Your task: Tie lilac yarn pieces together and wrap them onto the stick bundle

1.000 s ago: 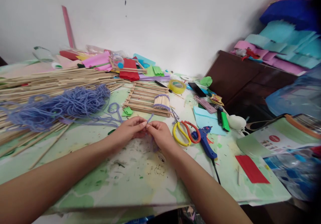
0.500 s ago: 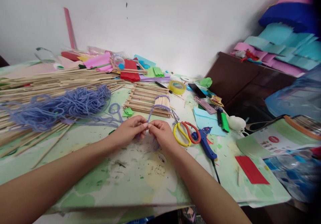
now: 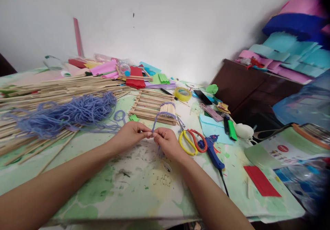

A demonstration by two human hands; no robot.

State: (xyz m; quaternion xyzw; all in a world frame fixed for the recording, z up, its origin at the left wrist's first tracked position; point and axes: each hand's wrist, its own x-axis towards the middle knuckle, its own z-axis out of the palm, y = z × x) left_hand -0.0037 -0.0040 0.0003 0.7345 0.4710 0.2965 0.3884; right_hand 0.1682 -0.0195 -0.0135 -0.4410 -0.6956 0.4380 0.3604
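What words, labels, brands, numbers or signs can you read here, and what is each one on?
"NEW", probably: red oval on the green-and-white container; too blurred to be certain.
Dark characters near that container's top: too blurred to read.
Print inside the tape roll: too small to read.
Print on the yellow wrapper: too small to read.
I can make out no other text.

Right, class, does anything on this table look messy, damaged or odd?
The purple yarn lies in a tangled heap over the wooden sticks, and small scraps litter the tablecloth; both look untidy, though nothing seems broken.
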